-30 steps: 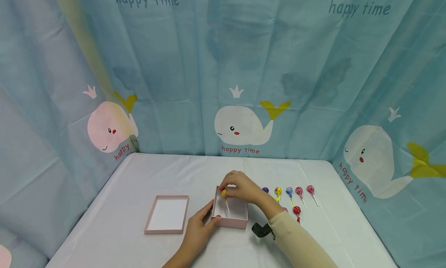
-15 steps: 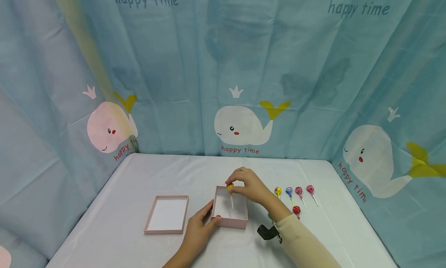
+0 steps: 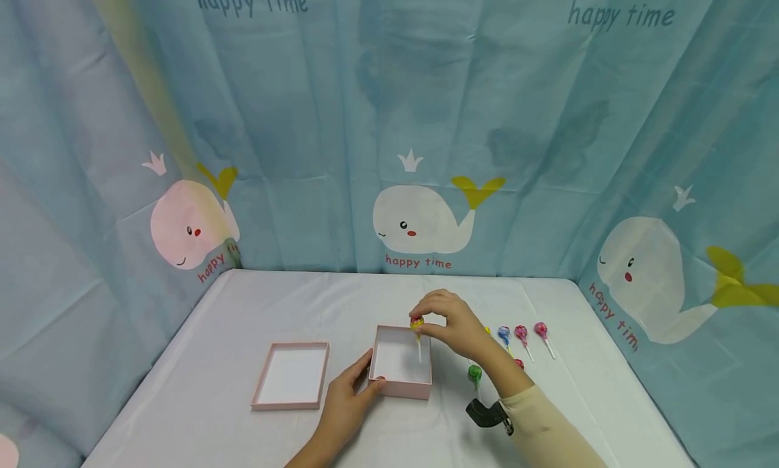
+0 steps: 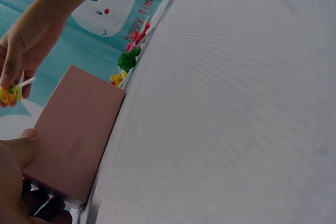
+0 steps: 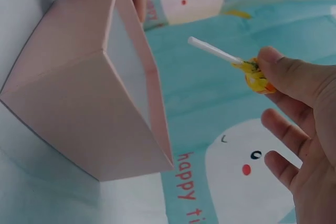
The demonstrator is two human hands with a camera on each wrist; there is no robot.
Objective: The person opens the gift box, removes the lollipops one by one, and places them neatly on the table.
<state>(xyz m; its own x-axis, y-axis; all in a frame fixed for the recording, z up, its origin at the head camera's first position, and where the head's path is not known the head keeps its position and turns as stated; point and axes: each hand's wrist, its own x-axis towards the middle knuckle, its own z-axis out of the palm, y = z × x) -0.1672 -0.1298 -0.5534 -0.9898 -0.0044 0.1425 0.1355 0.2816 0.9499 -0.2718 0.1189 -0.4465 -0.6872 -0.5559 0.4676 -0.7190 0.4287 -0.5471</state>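
Observation:
A pink square box (image 3: pixel 402 389) stands uncovered in the middle of the table, its white inside showing. My left hand (image 3: pixel 347 400) grips the box's left side near the front corner, thumb at the front rim. Above the box's right back part, my right hand (image 3: pixel 453 324) pinches a yellow-wrapped lollipop (image 3: pixel 416 323) by its head between thumb and fingertip. The white stick (image 5: pixel 212 50) points down in the head view. In the right wrist view the lollipop is apart from the box, and the other fingers are loosely bent.
A pink box lid (image 3: pixel 292 377) lies inside-up left of the box. Several lollipops lie to the right, among them a green one (image 3: pixel 475 374), a blue one (image 3: pixel 504 333) and a pink one (image 3: pixel 541 329). The right forearm partly hides the group.
My right hand has moved right with the lollipop, from the box's left part to its right back part. The green lollipop has come out from behind my arm. My left hand stays put.

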